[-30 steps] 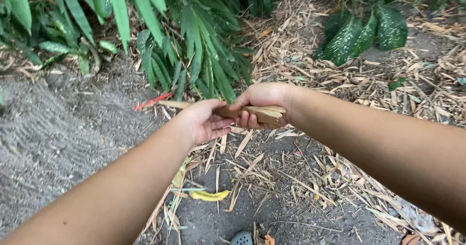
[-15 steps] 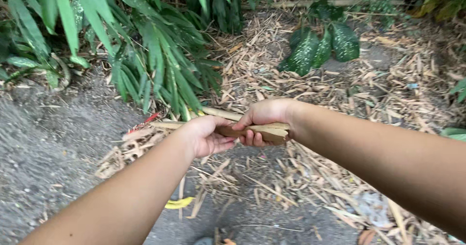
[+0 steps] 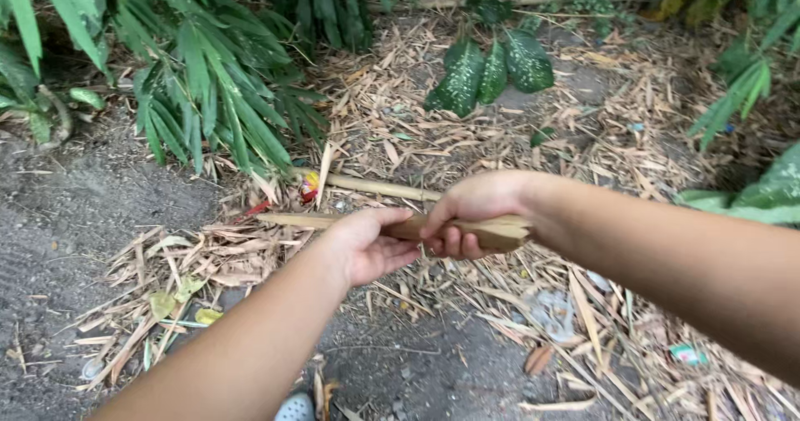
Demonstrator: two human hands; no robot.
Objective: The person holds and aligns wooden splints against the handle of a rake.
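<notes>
Outdoor garden ground, at the edge of planting.
Bare soil (image 3: 75, 221), dry fallen leaves (image 3: 400, 129), green leafy shrubs (image 3: 208, 71) and spotted-leaf plants (image 3: 492, 71).

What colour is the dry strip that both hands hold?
The long dry bamboo strip is pale tan-brown, in the head view.

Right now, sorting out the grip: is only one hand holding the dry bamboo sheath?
No, the left hand and the right hand both grip the dry bamboo sheath.

The hands (image 3: 417, 233) have slid apart along the dry bamboo sheath (image 3: 400, 225).
</notes>
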